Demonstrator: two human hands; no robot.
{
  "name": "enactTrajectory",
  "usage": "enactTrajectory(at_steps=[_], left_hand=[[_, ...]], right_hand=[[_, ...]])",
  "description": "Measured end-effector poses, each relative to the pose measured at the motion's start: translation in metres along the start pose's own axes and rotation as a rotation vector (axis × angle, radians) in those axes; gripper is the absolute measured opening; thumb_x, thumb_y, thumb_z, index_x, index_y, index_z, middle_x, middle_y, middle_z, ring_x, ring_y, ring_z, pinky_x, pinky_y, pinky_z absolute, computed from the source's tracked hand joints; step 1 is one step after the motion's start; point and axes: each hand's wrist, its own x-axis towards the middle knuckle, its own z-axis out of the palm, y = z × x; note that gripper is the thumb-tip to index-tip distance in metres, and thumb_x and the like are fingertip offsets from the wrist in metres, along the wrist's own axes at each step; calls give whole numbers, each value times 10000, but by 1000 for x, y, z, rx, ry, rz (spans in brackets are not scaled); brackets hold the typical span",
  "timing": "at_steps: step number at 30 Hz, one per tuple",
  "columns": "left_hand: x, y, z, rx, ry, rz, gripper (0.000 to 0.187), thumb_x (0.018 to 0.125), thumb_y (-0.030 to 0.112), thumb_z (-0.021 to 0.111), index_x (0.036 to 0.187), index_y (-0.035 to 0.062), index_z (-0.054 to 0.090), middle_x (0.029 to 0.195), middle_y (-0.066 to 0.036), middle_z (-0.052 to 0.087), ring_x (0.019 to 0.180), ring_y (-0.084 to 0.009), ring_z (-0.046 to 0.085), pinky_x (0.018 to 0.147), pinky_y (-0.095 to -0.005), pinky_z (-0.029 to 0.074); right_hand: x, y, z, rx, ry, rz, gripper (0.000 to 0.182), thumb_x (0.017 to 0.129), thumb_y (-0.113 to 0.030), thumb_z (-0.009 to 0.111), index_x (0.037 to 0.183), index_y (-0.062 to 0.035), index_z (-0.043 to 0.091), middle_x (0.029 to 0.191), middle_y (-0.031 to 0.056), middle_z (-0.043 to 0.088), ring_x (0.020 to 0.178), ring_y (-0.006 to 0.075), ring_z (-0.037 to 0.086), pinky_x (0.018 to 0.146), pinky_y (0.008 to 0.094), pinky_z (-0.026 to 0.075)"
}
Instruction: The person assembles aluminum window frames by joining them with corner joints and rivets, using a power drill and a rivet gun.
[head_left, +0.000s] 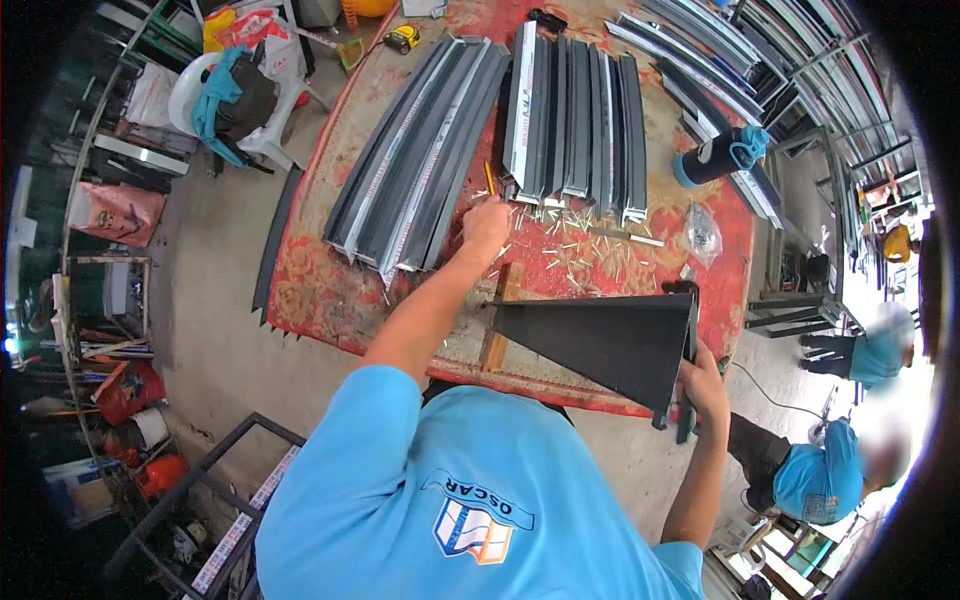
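Observation:
My left hand reaches over the table, fingers closed, at the near end of the dark metal profiles. A yellow pencil sticks out beyond its fingers and appears to be held. On the right, my right hand is closed around the right end of a dark grey, wedge-shaped metal piece. A dark upright bar runs along that end, partly hidden by the hand. The wedge's narrow end lies over a wooden strip. Long dark profiles and a second bundle lie beyond both hands.
Small white offcuts litter the red patterned table cover. A plastic bag, blue bottle and yellow tape measure sit there too. A white chair stands left. Two people in blue shirts are at right.

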Motion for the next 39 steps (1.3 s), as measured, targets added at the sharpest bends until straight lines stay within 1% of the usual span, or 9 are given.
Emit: enactTrajectory(at_steps=[6,13,20,22,28,30,32,36,39], left_hand=[[11,1,14,110,-4,39,117,789,184,651,768,74,682,831,-136,653,824,-347,668,719,-470,548],[-26,0,-34,-647,68,-109,167,851,175,634,939,37,671,829,-150,685,778,-267,684,689,-382,515],[-128,-31,-75,-1096,89,-425,148,880,77,670,964,-45,673,787,-37,664,693,-96,601,642,-232,471],[-165,-15,-111,-849,-40,-475,150,893,93,675,969,-36,661,800,-43,667,710,-102,612,660,-241,484],[-259,45,-123,-1133,-363,-489,127,947,107,608,959,-15,643,853,-82,699,801,-144,670,757,-290,545],[-254,86,-126,-1136,-526,-442,162,949,122,611,970,-35,645,877,-104,711,858,-162,688,773,-302,552],[-234,123,-127,-1084,-561,-254,202,952,135,610,984,-61,648,917,-130,712,911,-170,688,801,-319,562],[-203,166,-89,-1576,-547,-461,162,951,150,620,919,-8,601,942,-127,686,904,-203,689,819,-346,584],[-179,183,-89,-1847,-561,-560,151,947,158,631,887,42,556,929,-111,668,882,-215,691,808,-355,597]], right_hand=[[-39,3,-22,-245,2,420,260,897,-247,669,948,-9,575,765,21,562,686,104,519,619,276,433],[-86,35,-24,16,203,37,308,862,-108,690,1115,26,578,918,35,605,828,135,552,800,287,457],[-101,22,-16,173,174,210,371,732,18,594,1101,51,597,1008,94,670,833,160,603,784,294,464],[-105,25,-14,136,223,185,322,756,2,593,1075,39,607,958,104,657,818,184,604,772,317,464],[-107,45,5,-332,240,-141,284,794,-2,585,1077,14,597,910,64,632,808,137,587,738,269,458],[-97,82,17,-135,100,22,261,802,13,572,1060,32,605,945,49,648,802,131,565,748,290,458],[-100,50,23,-169,-42,191,340,793,52,555,1132,54,587,1068,89,670,951,160,618,827,304,471],[-115,67,30,-26,-50,-45,405,758,34,533,1156,45,607,1017,130,683,928,188,621,854,305,467],[-129,64,38,119,-193,8,485,772,134,523,1254,79,538,1290,172,608,1280,241,523,1126,366,338]])
